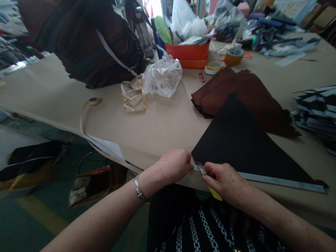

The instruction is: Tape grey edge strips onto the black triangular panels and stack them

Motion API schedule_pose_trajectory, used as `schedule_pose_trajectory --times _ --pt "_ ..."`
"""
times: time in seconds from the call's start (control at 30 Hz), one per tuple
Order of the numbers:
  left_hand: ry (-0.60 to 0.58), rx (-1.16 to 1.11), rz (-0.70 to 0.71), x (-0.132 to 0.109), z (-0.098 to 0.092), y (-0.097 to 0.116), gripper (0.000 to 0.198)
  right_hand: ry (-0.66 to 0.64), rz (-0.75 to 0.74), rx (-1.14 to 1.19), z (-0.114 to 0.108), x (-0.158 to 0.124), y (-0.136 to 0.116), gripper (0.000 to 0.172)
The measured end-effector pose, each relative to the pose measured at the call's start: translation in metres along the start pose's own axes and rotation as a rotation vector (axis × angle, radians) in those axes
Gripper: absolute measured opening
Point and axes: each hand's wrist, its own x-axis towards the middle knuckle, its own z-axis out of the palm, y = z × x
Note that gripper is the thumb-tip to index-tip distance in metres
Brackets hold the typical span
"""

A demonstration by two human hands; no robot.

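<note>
The black sheet [236, 147] lies flat at the near edge of the table [157, 122], with a grey strip [275, 181] along its near side. The left hand [174, 166] pinches its left corner with curled fingers. The right hand [225, 180] grips a yellow-handled blade [201, 168] there. The sheet looks thin, light and floppy, so it is probably best held by that corner.

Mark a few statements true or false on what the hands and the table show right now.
1. The right hand holds a yellow-handled blade at the corner of the black sheet. True.
2. The left hand rests on the orange box. False: it pinches at the black sheet's corner; the orange box stands at the far side.
3. A grey strip runs along the black sheet's near edge. True.
4. The brown pieces lie on top of the black sheet. False: the black sheet partly overlaps the brown pieces.
</note>
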Motion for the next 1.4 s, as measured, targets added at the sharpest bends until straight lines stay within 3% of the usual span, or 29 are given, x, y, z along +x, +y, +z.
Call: schedule_pose_trajectory --times 0.63,0.77,0.9,1.03,1.13,1.27,1.33,1.4 --pt "0.061 0.035 0.048 -0.009 0.007 0.006 0.027 0.090 -0.035 -0.311 0.012 0.003 0.001 0.004" --pt "0.090 0.003 0.100 -0.016 0.013 0.013 0.024 0.098 -0.033 -0.337 0.016 0.003 0.002 0.009" --pt "0.116 -0.202 0.245 -0.026 0.017 0.020 0.023 0.065 -0.044 -0.274 0.018 0.002 -0.001 0.014" --pt "0.244 -0.346 0.115 -0.032 0.016 0.004 0.025 0.023 -0.044 -0.116 -0.013 -0.014 0.002 0.014" --pt "0.299 -0.330 0.086 -0.033 0.016 -0.016 0.027 0.203 0.040 0.071 -0.060 -0.038 0.034 0.020" --pt "0.455 -0.208 0.222 -0.023 0.024 -0.027 0.028 0.522 0.160 0.264 -0.117 -0.065 0.105 0.028" --pt "0.534 -0.167 0.356 -0.012 0.032 -0.024 0.026 0.610 0.253 0.221 -0.134 -0.067 0.134 0.028" --pt "0.572 -0.124 0.448 0.001 0.042 -0.019 0.023 0.616 0.344 0.203 -0.140 -0.061 0.151 0.033"
